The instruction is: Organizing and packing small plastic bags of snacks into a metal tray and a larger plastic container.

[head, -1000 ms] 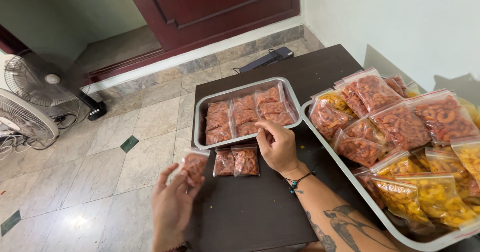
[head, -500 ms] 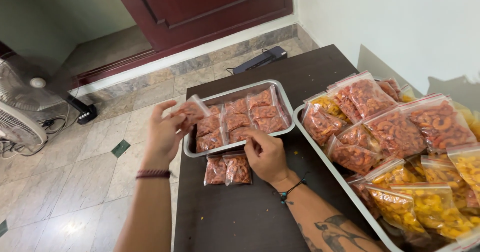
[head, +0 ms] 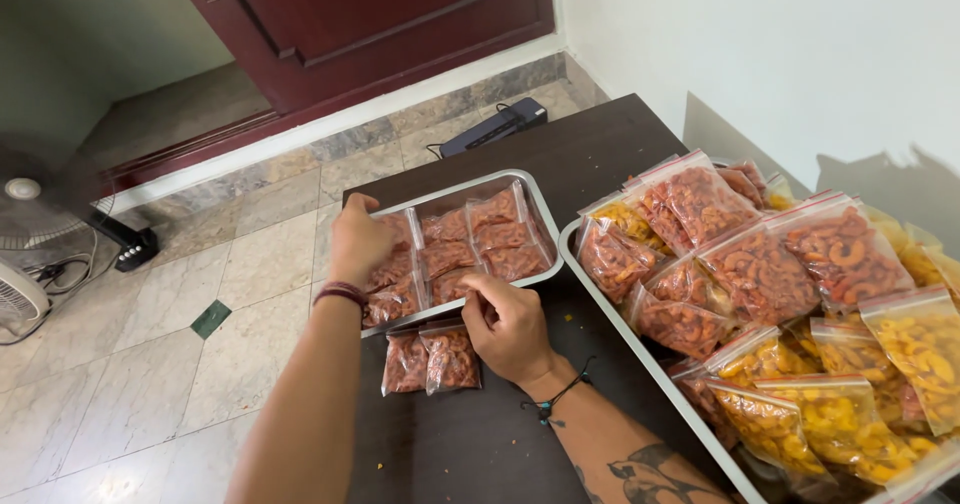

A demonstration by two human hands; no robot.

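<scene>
Now, nearest us, our right hand rests curled on the dark table, fingertips at the small tray's near rim, holding nothing we can see; two small packets of reddish snacks lie just beside it. Since a moment ago our left hand has come up from the table edge and now presses a packet into the small steel tray, fingers closed on it. So the tray fills up. Tray packets look flat, clear, red-brown. Farther right, a big tray holds larger orange and red bags.
</scene>
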